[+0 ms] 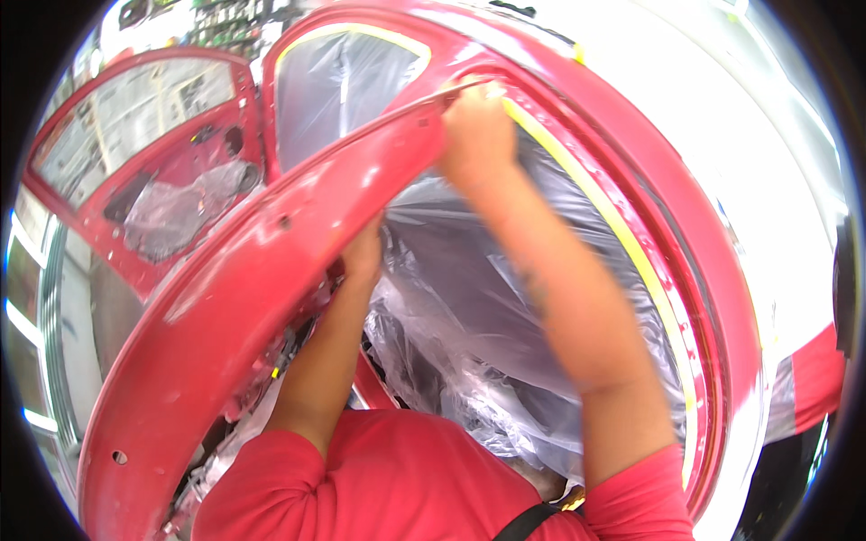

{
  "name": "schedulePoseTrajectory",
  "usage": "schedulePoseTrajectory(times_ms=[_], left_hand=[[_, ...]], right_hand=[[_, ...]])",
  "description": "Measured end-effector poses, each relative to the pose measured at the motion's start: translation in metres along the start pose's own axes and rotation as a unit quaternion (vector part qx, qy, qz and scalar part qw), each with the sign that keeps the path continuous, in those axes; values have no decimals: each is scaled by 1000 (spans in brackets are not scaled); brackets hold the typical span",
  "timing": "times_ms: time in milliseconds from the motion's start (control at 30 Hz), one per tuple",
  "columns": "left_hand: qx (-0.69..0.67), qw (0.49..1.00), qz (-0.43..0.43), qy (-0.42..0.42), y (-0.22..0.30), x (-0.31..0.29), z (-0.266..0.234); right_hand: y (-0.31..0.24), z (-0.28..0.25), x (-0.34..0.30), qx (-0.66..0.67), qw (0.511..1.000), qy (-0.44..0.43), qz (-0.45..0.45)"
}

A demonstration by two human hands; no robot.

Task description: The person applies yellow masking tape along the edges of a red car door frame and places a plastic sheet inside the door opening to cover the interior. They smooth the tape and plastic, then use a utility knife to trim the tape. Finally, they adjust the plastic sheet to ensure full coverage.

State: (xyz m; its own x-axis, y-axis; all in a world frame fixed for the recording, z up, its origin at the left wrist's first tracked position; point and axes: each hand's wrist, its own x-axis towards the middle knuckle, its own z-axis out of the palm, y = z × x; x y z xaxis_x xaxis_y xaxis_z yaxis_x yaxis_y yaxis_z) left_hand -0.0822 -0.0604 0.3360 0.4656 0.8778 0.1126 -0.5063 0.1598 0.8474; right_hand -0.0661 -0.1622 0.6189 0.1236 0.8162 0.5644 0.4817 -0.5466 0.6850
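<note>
A red car door (244, 279) stands open and slants across the view, its edge toward me. My right hand (481, 126) is closed at the door's upper corner, beside the red door frame (622, 171) of the car body. Lower down, my left hand (363, 251) reaches to the inner side of the same door, and its fingers are hidden behind the panel. Clear plastic film (487, 288) covers the door opening beyond my arms. Yellow masking tape (600, 203) runs along the border of that film.
Another open red door (135, 153), with crumpled plastic (185, 209) on its inner side, is at the far left. Film also covers a window (347, 81) near the top. A white sheet (713, 99) lies over the car at right. Cluttered shelves (225, 22) stand behind.
</note>
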Motion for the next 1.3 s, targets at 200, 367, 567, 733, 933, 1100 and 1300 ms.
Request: schedulePoseTrajectory(times_ms=[200,367,567,733,933,1100,1300], left_hand=[[-52,997,-49,-33,15,3,-2],[-20,997,-43,-61,8,3,-7],[-9,999,-25,-20,0,4,-9],[-15,999,-26,-19,-4,6,-8],[-29,995,-69,-64,0,10,-14],[-42,994,-68,-70,0,14,-18],[-42,994,-60,-83,2,9,-15]], right_hand=[[-54,-10,-73,267,958,8,108],[-42,-1,-99,218,976,14,12],[-7,-4,-85,65,997,-41,-19],[5,9,-60,-5,997,-45,-63],[13,17,-49,1,996,-53,-73],[16,13,-42,-17,998,-40,-45],[22,8,-42,11,998,-12,-58]])
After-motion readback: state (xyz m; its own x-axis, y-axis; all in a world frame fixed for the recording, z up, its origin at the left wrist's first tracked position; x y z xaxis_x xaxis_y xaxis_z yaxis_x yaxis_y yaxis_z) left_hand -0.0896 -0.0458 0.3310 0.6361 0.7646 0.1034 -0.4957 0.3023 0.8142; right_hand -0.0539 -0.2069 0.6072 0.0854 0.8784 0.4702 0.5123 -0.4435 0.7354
